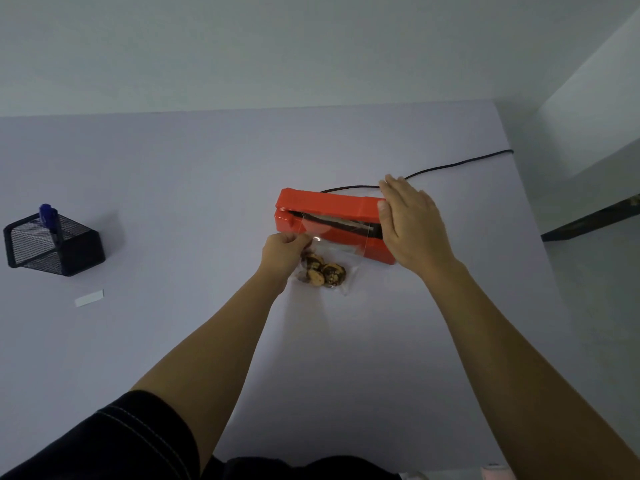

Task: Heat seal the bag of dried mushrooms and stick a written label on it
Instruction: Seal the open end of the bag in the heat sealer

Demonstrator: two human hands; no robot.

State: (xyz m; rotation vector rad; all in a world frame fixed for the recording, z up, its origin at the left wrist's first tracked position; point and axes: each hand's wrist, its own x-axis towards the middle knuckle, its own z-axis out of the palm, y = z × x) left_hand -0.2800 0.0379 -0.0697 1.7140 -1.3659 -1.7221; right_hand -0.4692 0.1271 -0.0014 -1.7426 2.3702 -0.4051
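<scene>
A red heat sealer (pixel 325 206) lies across the middle of the table, its lid raised a little so the dark sealing strip shows. A clear bag of dried mushrooms (pixel 323 271) lies in front of it, with its open top laid into the sealer's jaw. My left hand (pixel 282 252) pinches the bag's left upper edge. My right hand (pixel 408 223) rests flat on the right end of the sealer's lid, fingers together. A white blank label (pixel 89 298) lies on the table at the left. A blue pen (pixel 48 216) stands in a holder.
A black mesh pen holder (pixel 52 245) stands at the far left. The sealer's black cord (pixel 450 166) runs back and right across the table to its edge. The white table (pixel 173 188) ends on the right, with floor beyond.
</scene>
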